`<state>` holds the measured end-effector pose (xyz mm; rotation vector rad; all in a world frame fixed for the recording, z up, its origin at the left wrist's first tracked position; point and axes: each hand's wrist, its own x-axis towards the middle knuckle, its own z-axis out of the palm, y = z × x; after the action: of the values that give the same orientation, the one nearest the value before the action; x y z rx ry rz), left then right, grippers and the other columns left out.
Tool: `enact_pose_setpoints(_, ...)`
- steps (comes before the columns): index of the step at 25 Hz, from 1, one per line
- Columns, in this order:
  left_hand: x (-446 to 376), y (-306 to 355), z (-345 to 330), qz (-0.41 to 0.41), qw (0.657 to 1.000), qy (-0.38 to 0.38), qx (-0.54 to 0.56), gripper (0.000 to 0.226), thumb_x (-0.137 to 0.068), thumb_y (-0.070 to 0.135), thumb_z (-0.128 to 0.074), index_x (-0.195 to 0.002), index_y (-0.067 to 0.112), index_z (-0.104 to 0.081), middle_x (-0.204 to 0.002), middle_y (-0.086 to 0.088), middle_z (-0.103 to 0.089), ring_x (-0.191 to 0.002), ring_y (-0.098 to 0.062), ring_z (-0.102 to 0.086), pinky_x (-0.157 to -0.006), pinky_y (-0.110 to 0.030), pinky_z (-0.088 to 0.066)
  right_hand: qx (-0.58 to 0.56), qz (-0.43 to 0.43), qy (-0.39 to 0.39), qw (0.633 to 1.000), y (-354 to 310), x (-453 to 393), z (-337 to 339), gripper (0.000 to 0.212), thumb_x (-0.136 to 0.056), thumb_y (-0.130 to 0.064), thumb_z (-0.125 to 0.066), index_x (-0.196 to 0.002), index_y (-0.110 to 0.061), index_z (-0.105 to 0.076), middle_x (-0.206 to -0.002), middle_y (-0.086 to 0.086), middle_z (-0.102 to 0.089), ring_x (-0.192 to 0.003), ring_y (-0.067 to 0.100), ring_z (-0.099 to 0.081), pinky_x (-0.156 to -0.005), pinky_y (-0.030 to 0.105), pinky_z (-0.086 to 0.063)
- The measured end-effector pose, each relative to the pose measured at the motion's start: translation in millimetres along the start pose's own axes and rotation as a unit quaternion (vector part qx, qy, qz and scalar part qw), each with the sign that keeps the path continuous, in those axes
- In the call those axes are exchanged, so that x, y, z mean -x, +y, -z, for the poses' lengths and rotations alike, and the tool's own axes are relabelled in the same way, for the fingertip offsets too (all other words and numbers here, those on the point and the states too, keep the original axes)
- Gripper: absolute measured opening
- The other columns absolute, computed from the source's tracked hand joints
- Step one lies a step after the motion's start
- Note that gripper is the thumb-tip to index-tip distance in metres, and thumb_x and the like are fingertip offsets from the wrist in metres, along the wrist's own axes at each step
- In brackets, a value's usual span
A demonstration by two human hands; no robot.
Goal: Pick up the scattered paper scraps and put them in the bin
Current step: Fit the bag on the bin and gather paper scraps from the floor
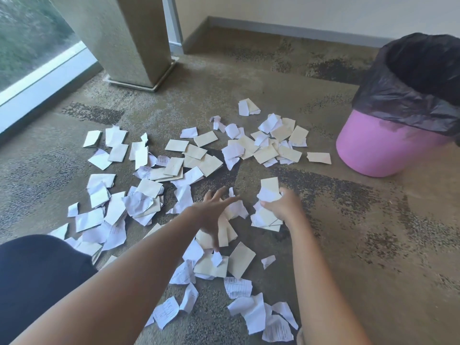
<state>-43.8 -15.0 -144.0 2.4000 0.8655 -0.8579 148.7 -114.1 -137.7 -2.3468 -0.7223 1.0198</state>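
Several white and cream paper scraps [194, 155] lie scattered over the patterned carpet. A pink bin [380, 150] lined with a black bag stands at the right. My right hand [283, 205] is closed around a bundle of scraps [267, 192] just above the floor. My left hand [211, 215] reaches into the pile beside it, fingers spread forward, thumb and palm pinching a few cream scraps [225, 232].
A square beige column [132, 41] on a metal base stands at the back left beside a floor-level window [29, 46]. A wall with a grey skirting board [286, 29] runs along the back. My dark-clothed knee [37, 277] is at the lower left.
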Motion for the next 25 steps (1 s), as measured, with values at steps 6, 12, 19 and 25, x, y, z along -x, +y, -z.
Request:
enact_pose_setpoints(6, 1, 6, -18, 0.005, 0.996, 0.086, -0.028, 0.102, -0.041, 0.034, -0.097, -0.124, 0.025, -0.039, -0.131, -0.002, -0.03, -0.123, -0.029, -0.034, -0.086, -0.05, -0.054, -0.011, 0.005, -0.005, 1.0, 2, 1, 0, 0.045, -0.079, -0.027, -0.079, -0.116, -0.007, -0.062, -0.117, 0.009, -0.066, -0.104, 0.028, -0.062, -0.084, 0.038, -0.054)
enact_pose_setpoints(12, 5, 6, -10, 0.031, 0.995, 0.088, 0.036, 0.08, -0.053, 0.025, -0.095, -0.119, 0.017, -0.051, -0.118, -0.004, -0.05, -0.109, -0.023, -0.051, -0.082, -0.035, -0.051, -0.063, 0.012, -0.024, 0.998, -11, 3, 5, 0.044, -0.082, -0.027, -0.076, -0.12, -0.01, -0.06, -0.12, 0.008, -0.065, -0.103, 0.026, -0.061, -0.085, 0.036, -0.051)
enact_pose_setpoints(19, 5, -5, 14, 0.062, 0.976, 0.131, 0.162, 0.059, -0.062, 0.035, -0.089, -0.114, 0.015, -0.066, -0.11, -0.005, -0.064, -0.101, -0.023, -0.06, -0.077, -0.03, -0.048, -0.174, 0.01, -0.047, 0.984, -17, -5, 13, 0.073, -0.082, -0.036, -0.076, -0.143, -0.012, -0.044, -0.141, 0.002, -0.051, -0.125, 0.026, -0.053, -0.101, 0.04, -0.047)
enact_pose_setpoints(25, 0, 9, 47, 0.055, 0.898, 0.179, 0.399, 0.031, -0.077, 0.026, -0.078, -0.104, 0.017, -0.067, -0.097, -0.003, -0.072, -0.088, -0.022, -0.068, -0.073, -0.036, -0.057, -0.331, 0.014, -0.041, 0.943, -26, -8, 41, 0.067, -0.089, -0.031, -0.07, -0.146, -0.014, -0.04, -0.137, 0.001, -0.053, -0.115, 0.021, -0.059, -0.092, 0.036, -0.051)
